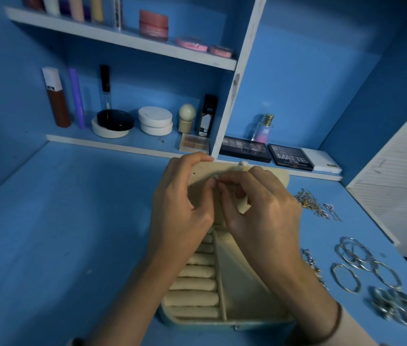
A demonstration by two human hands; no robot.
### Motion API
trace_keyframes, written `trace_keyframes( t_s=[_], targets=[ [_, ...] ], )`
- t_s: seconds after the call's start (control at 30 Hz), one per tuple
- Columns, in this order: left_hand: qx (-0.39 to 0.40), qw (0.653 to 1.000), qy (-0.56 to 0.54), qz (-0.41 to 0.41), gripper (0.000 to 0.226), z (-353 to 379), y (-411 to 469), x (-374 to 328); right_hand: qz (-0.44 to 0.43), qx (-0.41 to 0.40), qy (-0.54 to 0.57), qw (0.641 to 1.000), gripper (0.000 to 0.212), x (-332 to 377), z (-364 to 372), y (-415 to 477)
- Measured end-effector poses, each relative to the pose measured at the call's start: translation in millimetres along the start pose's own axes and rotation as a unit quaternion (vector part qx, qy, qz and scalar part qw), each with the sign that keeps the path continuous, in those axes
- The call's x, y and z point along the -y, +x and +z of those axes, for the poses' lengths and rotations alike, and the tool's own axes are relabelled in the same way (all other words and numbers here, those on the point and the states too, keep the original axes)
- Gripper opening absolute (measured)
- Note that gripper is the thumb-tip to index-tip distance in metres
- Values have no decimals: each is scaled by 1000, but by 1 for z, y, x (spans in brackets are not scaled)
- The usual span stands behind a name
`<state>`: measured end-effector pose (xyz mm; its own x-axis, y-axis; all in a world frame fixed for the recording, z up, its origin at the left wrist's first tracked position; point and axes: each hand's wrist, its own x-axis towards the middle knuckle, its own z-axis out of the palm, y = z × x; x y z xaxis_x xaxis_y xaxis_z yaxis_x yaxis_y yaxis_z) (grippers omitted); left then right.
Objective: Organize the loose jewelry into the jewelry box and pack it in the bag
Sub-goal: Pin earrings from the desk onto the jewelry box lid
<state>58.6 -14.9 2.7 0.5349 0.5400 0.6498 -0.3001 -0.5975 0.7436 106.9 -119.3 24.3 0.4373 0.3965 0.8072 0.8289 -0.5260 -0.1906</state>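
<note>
**One earring going in, most of the jewelry loose on the counter**

One small sparkly earring [215, 178] sits against the raised lid [270, 174] of the cream jewelry box [247, 290], which lies open in the middle of the blue counter [72, 221]. The left hand [180, 203] grips the lid's far left corner, fingers [192, 158] curled over its top edge and thumb pressed on its face just beside the earring. The right hand [265, 208] has its fingers together, pinching the earring from the right, apparently fixing it into the lid's row of holes.

Judging from this, the task is at an early stage. The ring rolls [195, 285] on the box's left side look bare, and so does what shows of the open compartment to their right. To the right of the box lie a tangle of chains [309, 203] far along the counter, another chain [312, 265] nearer, partly hidden by the right forearm, a cluster of silver bangles [352, 253], and a near heap of round silver pieces [397, 308], too blurred to name. All of it has yet to go in, the box has yet to be closed, and no bag is in view.

Readable writing is scarce: "MATTE" on a dark palette [291, 157] at the far edge, and "SB" on a perfume bottle [262, 131] behind it. Other labels are too blurred to read.
</note>
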Motion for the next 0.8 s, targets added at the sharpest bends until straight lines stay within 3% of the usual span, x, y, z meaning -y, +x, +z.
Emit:
trace_keyframes(
  t_s=[0.33,0.53,0.8],
  targets=[
    [2,1000,-24,-8,24,1,-1,0,18,59,118,991,9,-33,-34,-15],
    [10,999,-31,-1,27,-1,-1,-2,129,56,155,978,19,-83,-47,-30],
    [13,1000,-3,8,28,-2,-1,-5,217,191,109,951,37,-135,-44,-50]
  ],
)
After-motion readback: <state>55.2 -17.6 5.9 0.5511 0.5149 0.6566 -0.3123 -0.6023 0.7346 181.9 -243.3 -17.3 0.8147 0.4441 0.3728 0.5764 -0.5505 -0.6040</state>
